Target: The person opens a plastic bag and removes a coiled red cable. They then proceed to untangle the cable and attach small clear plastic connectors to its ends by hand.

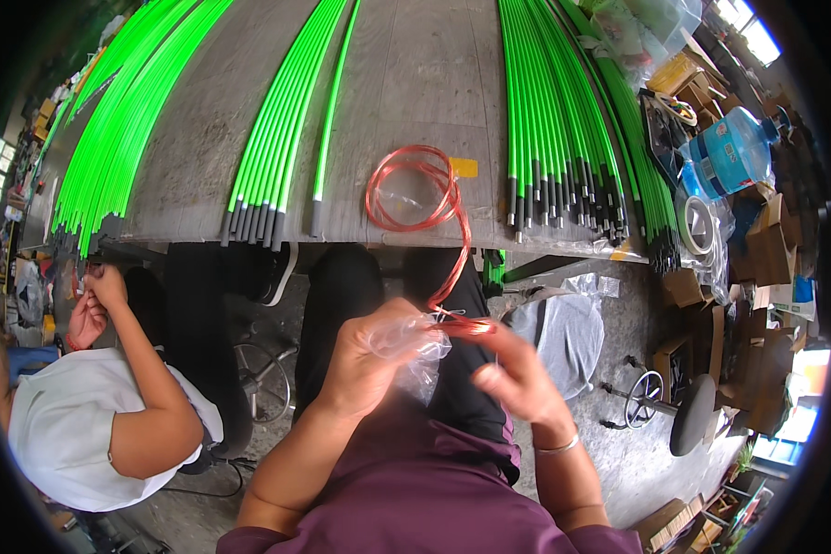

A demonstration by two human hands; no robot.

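My left hand (377,356) is closed on a crumpled clear plastic bag (422,353) and the near part of a bundle of copper-red wires (462,260). From there the bundle rises over the table edge to a round coil (376,197) lying on the table. My right hand (523,381), slightly blurred, is at the wires' near end, its index finger along them and its thumb apart; whether it grips them I cannot tell. A yellow tape piece (463,167) lies beside the coil.
Bright green rods with dark ends lie in groups on the grey table (429,83), left (270,138) and right (550,124). A co-worker in a white shirt (76,429) sits at left. A large blue water bottle (730,152), cardboard boxes (772,232) and a stool (692,415) are at right.
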